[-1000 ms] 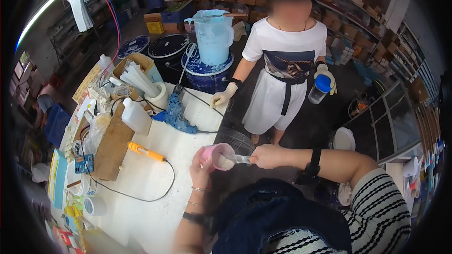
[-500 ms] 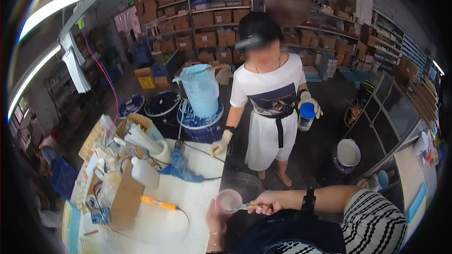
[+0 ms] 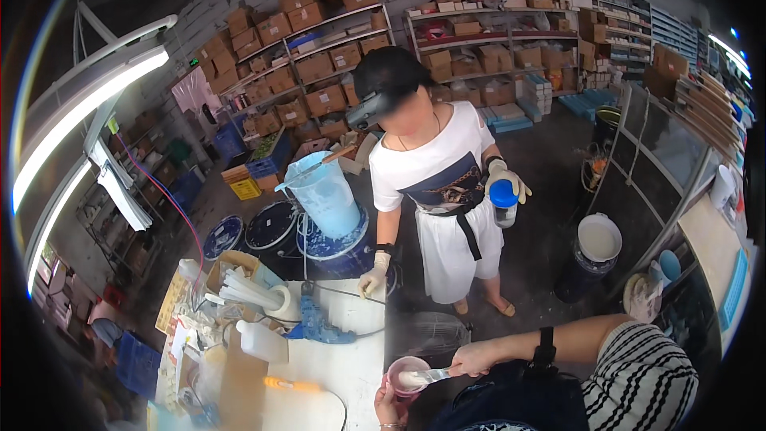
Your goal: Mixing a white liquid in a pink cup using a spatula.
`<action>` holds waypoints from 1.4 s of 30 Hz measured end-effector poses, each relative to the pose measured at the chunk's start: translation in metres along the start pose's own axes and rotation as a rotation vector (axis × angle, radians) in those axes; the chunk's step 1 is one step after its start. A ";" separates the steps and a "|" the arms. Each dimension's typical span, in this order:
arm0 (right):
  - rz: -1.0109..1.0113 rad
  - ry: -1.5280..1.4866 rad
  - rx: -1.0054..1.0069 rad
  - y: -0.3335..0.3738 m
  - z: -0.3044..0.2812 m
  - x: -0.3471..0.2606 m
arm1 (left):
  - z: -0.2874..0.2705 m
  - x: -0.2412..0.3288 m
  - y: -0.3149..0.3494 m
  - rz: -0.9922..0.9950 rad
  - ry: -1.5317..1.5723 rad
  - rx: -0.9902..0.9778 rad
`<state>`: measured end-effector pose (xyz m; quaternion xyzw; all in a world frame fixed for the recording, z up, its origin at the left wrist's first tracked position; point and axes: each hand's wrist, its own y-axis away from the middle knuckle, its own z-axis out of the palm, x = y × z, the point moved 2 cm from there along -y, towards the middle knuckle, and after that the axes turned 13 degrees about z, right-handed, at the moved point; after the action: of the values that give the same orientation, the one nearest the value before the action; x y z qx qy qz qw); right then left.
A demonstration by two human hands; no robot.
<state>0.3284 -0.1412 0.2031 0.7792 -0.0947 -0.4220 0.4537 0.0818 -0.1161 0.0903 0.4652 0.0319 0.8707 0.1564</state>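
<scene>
My left hand [image 3: 388,406] is wrapped round a small pink cup [image 3: 396,368] near the lower edge. Whitish paste lies inside the cup. My right hand [image 3: 476,357] grips the handle of a spatula [image 3: 432,376], whose flat, pale-smeared blade reaches over the rim into the cup. Most of the spatula's handle is covered by my fingers. Both hands are just beyond the right edge of the white worktable [image 3: 363,367]. An orange-handled tool [image 3: 294,385] with a cord lies on that table, to the left of the cup.
Across from me stands a person [image 3: 439,168] with gloved hands, holding a blue-lidded jar [image 3: 503,203]. The table carries a blue power tool [image 3: 317,323], a white plastic bottle [image 3: 262,342] and clutter. A light-blue bucket [image 3: 323,199] sits on a drum; another bucket [image 3: 600,238] stands right.
The view has shifted, with the other person appearing further left and turned more toward the table. The cup and spatula sit lower in view, and the cup's contents show more clearly. Both holds stay the same.
</scene>
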 end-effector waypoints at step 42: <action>-0.391 0.387 0.508 -0.015 0.001 -0.043 | -0.021 0.037 -0.032 0.134 0.116 0.278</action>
<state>0.2971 -0.1105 0.2161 0.9356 0.0416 -0.3087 0.1664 0.0534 -0.0723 0.1011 0.4324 0.1301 0.8918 0.0302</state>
